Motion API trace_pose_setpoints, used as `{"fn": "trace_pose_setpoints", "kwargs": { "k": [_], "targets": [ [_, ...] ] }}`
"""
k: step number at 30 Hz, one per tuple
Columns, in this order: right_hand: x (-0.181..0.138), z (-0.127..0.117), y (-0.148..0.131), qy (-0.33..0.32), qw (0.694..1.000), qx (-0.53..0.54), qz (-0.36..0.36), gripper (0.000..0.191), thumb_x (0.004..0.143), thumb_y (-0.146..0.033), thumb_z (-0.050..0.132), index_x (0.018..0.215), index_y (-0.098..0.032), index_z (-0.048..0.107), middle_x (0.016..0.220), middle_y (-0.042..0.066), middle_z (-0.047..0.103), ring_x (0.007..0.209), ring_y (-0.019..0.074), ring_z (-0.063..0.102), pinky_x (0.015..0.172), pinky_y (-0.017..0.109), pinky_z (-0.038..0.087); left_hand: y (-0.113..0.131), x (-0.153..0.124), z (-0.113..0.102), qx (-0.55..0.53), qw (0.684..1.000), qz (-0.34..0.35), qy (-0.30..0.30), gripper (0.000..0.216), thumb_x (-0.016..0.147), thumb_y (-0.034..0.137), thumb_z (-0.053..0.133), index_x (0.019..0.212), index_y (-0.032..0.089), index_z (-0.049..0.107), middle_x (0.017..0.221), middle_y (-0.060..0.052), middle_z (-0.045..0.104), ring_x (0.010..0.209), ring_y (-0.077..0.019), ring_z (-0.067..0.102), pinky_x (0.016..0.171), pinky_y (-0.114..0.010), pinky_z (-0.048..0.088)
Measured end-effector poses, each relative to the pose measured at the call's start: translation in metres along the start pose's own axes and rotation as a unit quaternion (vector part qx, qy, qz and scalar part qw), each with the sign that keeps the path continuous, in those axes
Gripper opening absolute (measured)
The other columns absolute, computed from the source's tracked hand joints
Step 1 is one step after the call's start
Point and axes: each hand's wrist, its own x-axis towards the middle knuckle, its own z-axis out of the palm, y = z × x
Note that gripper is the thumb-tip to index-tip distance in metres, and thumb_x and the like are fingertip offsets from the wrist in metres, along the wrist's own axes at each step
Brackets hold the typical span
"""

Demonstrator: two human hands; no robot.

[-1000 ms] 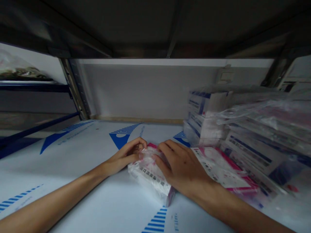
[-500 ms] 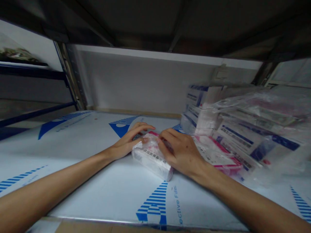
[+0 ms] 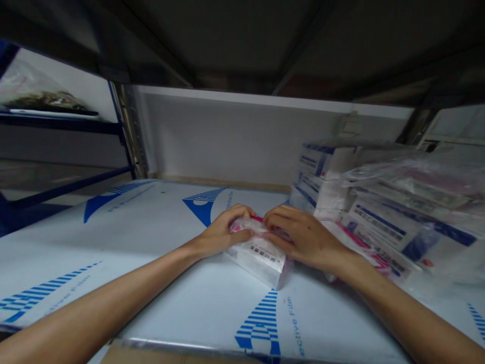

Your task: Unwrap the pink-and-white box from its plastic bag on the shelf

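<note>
both hands are in under the shelf, meeting on one small plastic-wrapped box (image 3: 261,253) that lies flat on the white shelf board (image 3: 159,253) with blue printed stripes and lettering. the box is white with pink at its far end, and its near corner points towards the front edge of the board.

the left hand (image 3: 223,233) comes in from the left with the fingers curled over, knuckles up, closing onto the far left end of the box where the clear wrap bunches. it is a half-closed, pinching sort of hold, though i cannot see the fingertips well enough to say how firmly the wrap is caught. the right hand (image 3: 303,236) lies across the right side of the box, palm down, fingers bent and pressing on the top near the pink end, the thumb tucked towards the left hand. the two hands almost touch at the fingertips over the wrap.

just beside the right hand, to its right, another flat pink and white pack (image 3: 364,247) lies on the board, partly under the wrist. beyond it a stack of white and blue boxes (image 3: 379,202) in loose clear plastic stands against the right side of the shelf. a metal upright (image 3: 131,131) stands at the back left.
</note>
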Motion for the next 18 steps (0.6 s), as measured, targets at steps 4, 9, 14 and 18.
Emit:
{"fn": "trace_pose_setpoints", "kwargs": {
  "k": [4, 9, 14, 18],
  "targets": [
    [-0.002, -0.013, 0.004, -0.020, 1.000, 0.023, 0.001, 0.012, 0.095, -0.026, 0.056, 0.087, -0.019, 0.060, 0.094, 0.004, 0.065, 0.087, 0.0169, 0.060, 0.078, 0.031, 0.047, 0.006, 0.007, -0.007, -0.048, 0.999, 0.001, -0.008, 0.016, 0.077, 0.021, 0.069, 0.076, 0.018, 0.053, 0.101, -0.007, 0.063, 0.106, -0.0237, 0.056, 0.095, -0.042, 0.040],
    [-0.005, -0.017, 0.015, 0.054, 0.998, 0.012, -0.013, 0.011, 0.088, -0.010, 0.053, 0.084, -0.020, 0.055, 0.107, 0.006, 0.065, 0.106, 0.0195, 0.059, 0.093, 0.036, 0.046, 0.017, 0.011, -0.014, -0.128, 0.991, -0.027, -0.025, 0.031, 0.074, 0.021, 0.070, 0.074, 0.020, 0.039, 0.087, -0.003, 0.062, 0.091, -0.0186, 0.058, 0.080, -0.034, 0.043],
    [-0.005, -0.016, 0.016, 0.104, 0.994, 0.039, 0.024, 0.042, 0.075, -0.002, 0.051, 0.112, -0.021, 0.053, 0.115, 0.007, 0.063, 0.109, 0.0212, 0.059, 0.094, 0.041, 0.047, 0.035, 0.008, -0.016, 0.009, 1.000, 0.018, -0.017, 0.021, 0.070, 0.009, 0.058, 0.088, 0.019, 0.051, 0.089, -0.002, 0.059, 0.084, -0.0172, 0.056, 0.077, -0.033, 0.044],
    [-0.003, -0.013, 0.000, 0.117, 0.987, 0.093, 0.060, 0.028, 0.080, -0.015, 0.058, 0.106, -0.022, 0.054, 0.107, 0.005, 0.064, 0.100, 0.0212, 0.060, 0.089, 0.040, 0.050, 0.051, 0.005, -0.022, 0.152, 0.987, 0.060, -0.002, 0.033, 0.067, 0.001, 0.045, 0.091, 0.020, 0.061, 0.088, -0.001, 0.064, 0.085, -0.0168, 0.058, 0.081, -0.034, 0.043]
  ]
}}
